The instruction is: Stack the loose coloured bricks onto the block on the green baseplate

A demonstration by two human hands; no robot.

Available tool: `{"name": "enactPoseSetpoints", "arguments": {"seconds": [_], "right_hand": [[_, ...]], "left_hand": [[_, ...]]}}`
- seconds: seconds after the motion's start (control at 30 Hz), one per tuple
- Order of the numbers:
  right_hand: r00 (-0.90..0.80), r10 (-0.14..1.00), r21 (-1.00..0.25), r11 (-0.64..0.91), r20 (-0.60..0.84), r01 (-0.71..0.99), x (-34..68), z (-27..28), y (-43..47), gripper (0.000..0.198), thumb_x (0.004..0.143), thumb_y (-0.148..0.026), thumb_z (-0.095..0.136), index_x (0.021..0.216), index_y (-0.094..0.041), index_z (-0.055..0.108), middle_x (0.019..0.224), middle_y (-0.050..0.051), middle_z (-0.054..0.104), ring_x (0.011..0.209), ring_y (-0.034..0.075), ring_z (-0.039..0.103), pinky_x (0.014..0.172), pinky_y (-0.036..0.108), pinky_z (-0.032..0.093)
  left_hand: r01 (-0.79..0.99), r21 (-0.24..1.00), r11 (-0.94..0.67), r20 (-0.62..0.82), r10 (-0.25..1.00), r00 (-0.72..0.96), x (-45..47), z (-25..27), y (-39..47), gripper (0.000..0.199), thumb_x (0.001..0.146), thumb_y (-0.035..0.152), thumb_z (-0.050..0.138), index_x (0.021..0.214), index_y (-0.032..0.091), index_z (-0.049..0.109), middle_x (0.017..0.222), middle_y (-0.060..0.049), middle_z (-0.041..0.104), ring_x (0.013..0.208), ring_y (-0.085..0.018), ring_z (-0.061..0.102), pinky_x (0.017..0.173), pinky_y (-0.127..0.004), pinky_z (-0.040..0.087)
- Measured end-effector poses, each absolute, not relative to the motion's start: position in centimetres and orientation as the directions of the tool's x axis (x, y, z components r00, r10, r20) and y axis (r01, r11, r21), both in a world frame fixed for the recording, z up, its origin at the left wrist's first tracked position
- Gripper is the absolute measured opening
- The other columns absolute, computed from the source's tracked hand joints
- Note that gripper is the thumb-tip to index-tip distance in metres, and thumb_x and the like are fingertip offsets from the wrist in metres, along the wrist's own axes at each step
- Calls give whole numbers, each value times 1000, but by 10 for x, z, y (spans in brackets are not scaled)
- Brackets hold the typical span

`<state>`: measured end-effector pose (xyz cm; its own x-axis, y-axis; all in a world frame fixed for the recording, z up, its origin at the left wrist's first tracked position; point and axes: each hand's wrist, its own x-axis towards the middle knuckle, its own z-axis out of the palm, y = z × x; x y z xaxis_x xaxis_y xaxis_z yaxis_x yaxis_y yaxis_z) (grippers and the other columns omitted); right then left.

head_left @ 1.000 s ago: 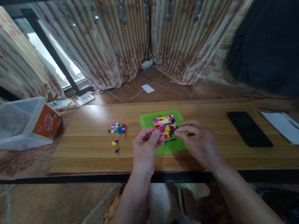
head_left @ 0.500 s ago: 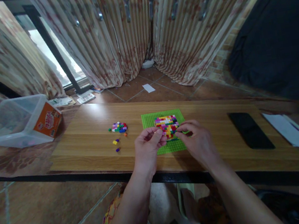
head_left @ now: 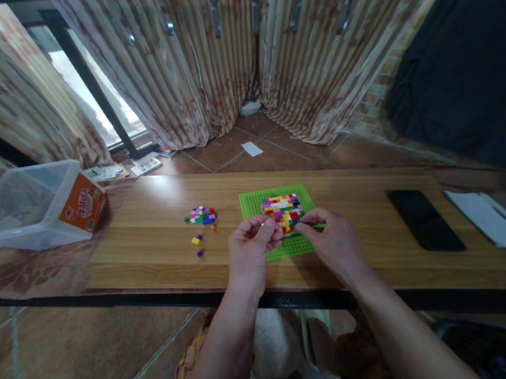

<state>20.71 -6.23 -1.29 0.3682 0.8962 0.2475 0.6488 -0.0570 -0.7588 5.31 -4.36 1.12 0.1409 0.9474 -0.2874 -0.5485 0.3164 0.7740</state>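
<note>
A block of multicoloured toy bricks (head_left: 284,210) stands on a green studded baseplate (head_left: 250,201). At the block's near left side, my left hand (head_left: 250,250) is closed, thumb and fingers pinched together; a small pale spot shows at its fingertips, too small to name. My right hand (head_left: 334,237) pinches at the near right corner of the block, its fingertips touching or just beside the bricks. Whatever sits between those fingers is hidden. Part of the block's near side lies behind both hands.
Left of the baseplate lies a pile of loose bricks (head_left: 202,215), with an orange (head_left: 213,227), a yellow (head_left: 195,241) and a purple brick (head_left: 200,254) nearby. A clear plastic bin (head_left: 51,210) stands far left. A black phone-like slab (head_left: 424,221) and white paper (head_left: 492,217) lie right.
My right hand has shifted slightly left and tightened near the block's right corner; the dark green bit at its fingertips shows less. My left hand stays nearly still.
</note>
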Motion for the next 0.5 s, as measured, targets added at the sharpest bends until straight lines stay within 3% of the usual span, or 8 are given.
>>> {"name": "enactPoseSetpoints", "arguments": {"seconds": [0.3,0.5], "right_hand": [[338,897,-760,-3,285,650,210,-15,-66,19,80,-38,65,79,-19,67,81,5,67,69,19,63,67,34,49],[270,841,-747,216,470,629,203,-1,-75,18,89,-34,58,88,-22,72,101,7,68,94,21,65,79,35,53]], "left_hand": [[-521,786,332,-304,942,142,54,12,-45,32,60,31,85,77,13,66,66,0,68,55,-8,61,53,-19,46],[-516,779,357,-328,933,151,55,13,-44,31,61,32,84,77,12,66,69,0,68,54,-7,61,52,-18,45]]}}
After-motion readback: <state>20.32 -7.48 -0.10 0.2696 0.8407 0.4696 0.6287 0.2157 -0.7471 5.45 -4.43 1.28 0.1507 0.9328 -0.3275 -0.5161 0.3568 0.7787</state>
